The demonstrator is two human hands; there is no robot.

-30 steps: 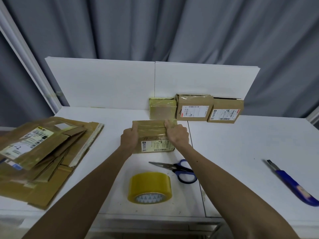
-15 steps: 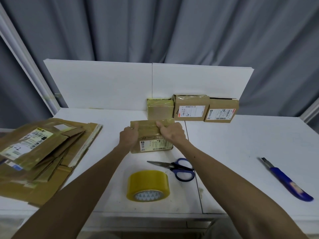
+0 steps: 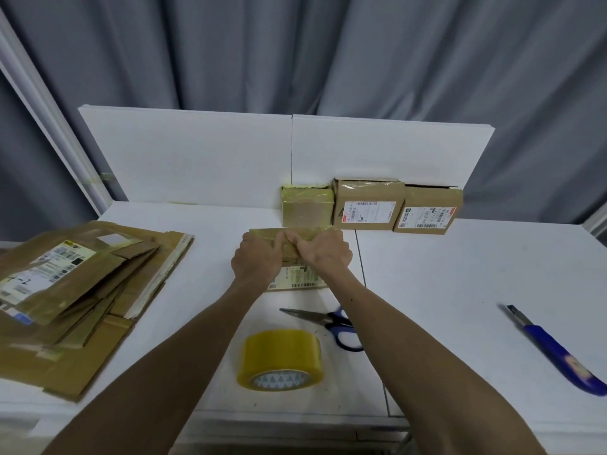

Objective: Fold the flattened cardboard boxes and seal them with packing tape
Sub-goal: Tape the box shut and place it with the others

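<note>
Cardboard box [image 3: 297, 280]: left hand [image 3: 258, 259] and right hand [image 3: 325, 254] have slid together.

Box [image 3: 295, 280] top is taken by the left hand [image 3: 258, 257] and right hand [image 3: 323, 252] gripping it; just behind the box, three boxes [image 3: 368, 205] in a row against a white board [image 3: 197, 156] close the far side. Near in front of the box lie scissors [image 3: 328, 320] and a tape roll [image 3: 281, 359]; left of it a strip of bare table [image 3: 443, 290], then a pile of flat cardboard [image 3: 82, 290]. Right of the box the table is bare, only a knife [image 3: 555, 349] well apart.
</note>
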